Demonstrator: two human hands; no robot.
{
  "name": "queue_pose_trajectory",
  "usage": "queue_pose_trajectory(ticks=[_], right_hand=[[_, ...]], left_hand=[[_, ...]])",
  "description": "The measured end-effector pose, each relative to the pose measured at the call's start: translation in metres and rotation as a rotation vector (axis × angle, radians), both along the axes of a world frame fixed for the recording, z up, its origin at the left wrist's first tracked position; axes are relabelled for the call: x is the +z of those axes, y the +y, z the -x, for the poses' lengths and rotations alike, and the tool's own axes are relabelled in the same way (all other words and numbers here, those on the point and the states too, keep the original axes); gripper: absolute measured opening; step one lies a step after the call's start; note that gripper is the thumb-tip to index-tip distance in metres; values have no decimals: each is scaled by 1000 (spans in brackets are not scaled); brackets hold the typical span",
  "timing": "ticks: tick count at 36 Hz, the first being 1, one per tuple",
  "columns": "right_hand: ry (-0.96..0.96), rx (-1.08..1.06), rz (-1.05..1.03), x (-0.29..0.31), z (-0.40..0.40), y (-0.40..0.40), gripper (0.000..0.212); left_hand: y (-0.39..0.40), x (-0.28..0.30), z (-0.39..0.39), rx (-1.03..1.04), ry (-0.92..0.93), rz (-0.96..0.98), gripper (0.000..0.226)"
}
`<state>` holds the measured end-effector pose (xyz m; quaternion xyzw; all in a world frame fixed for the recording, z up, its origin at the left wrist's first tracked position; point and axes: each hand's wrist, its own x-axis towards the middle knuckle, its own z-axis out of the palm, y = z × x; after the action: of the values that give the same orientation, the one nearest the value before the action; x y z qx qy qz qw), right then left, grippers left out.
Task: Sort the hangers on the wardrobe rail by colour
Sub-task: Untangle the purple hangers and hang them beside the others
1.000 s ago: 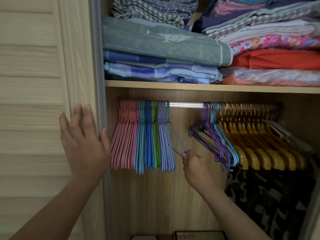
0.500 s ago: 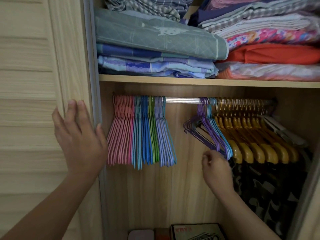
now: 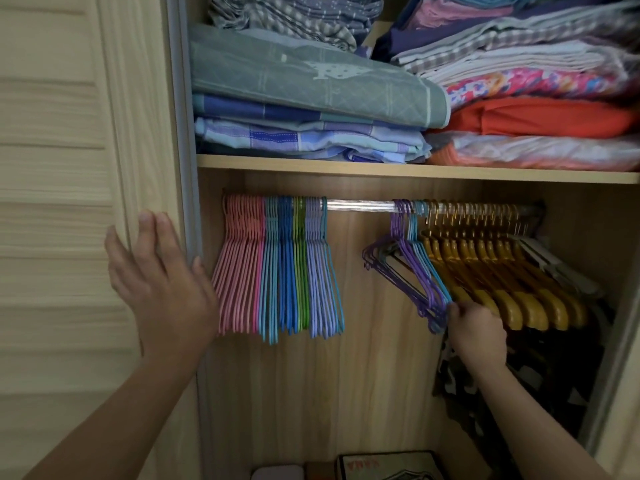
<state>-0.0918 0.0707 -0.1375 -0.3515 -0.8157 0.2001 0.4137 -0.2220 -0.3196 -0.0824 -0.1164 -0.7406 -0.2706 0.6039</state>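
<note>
On the rail [image 3: 360, 205], the sorted pink, teal, blue, green and lilac hangers [image 3: 277, 271] hang left; the unsorted purple and light-blue hangers [image 3: 414, 268] tangle mid-right beside the yellow hangers [image 3: 502, 282]. Her right hand [image 3: 474, 332] seems to pinch their lower tips. Her left hand [image 3: 162, 282] rests flat, fingers spread, on the wardrobe door [image 3: 69, 168]. They look light, springy and prone to snagging; better lifted by the hook.
</note>
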Motion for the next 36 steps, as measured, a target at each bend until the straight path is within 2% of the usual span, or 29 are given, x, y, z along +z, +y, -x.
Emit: queue_pose_trajectory(ticks=[5,14,18,29,36], right_hand=[[57,100,195,8,4,2,21],[160,153,159,36,-8,-5,31],[196,150,121,52,-12,-14,30],[315,193,292,82,-1,-20,22],[315,146,248,76,-7,-22,28]], left_hand=[[1,0,1,7,6,2,64],[0,-1,1,-12,8,-2,64],[1,0,1,-17,8,-5,65],[0,0,2,-10,13,-10,65],[1,-1,2,-6,10,-12,67]])
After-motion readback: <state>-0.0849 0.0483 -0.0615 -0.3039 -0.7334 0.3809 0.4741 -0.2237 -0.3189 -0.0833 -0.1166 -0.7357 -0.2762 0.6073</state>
